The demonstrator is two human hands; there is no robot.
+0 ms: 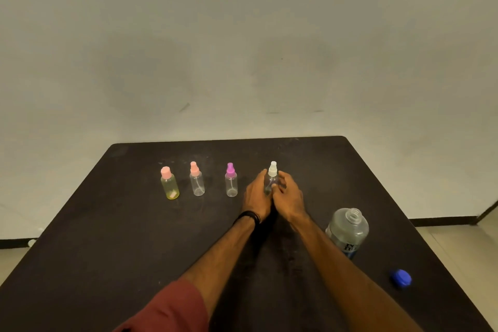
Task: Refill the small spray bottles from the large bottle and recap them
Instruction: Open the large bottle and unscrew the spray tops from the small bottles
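1. Step in hand: both hands are on the white-capped spray bottle (271, 179), rightmost of the row, at about 12 o'clock from the person. Judged to be either the start of unscrewing its spray head for filling or the end of recapping it; which one cannot be told.
2. Left hand (256, 195): wrapped round the bottle's left side, fingers curled on the body. A black wristband (249, 217) sits at the wrist; a red sleeve (172, 307) shows at 7 o'clock.
3. Right hand (289, 194): fingers curled against the bottle's right side just below the cap, gripping it.
4. Bottle's look: clear plastic body, white pump head, upright on the black table (107, 224). Fill level is hidden by the hands.
5. Large bottle (347, 232): upright at 4 o'clock of the hands, neck open, clear liquid inside, dark label low down. Its blue cap (401, 278) lies loose on the table further toward 4 o'clock.
6. Others in the row, toward 9 o'clock: purple-capped bottle (231, 180), pink spray bottle (196, 179), yellow-tinted bottle (169, 183) with a pink cap. All capped and upright.
7. Next move, if opening: steady the body, twist the head off, lift the dip tube clear.
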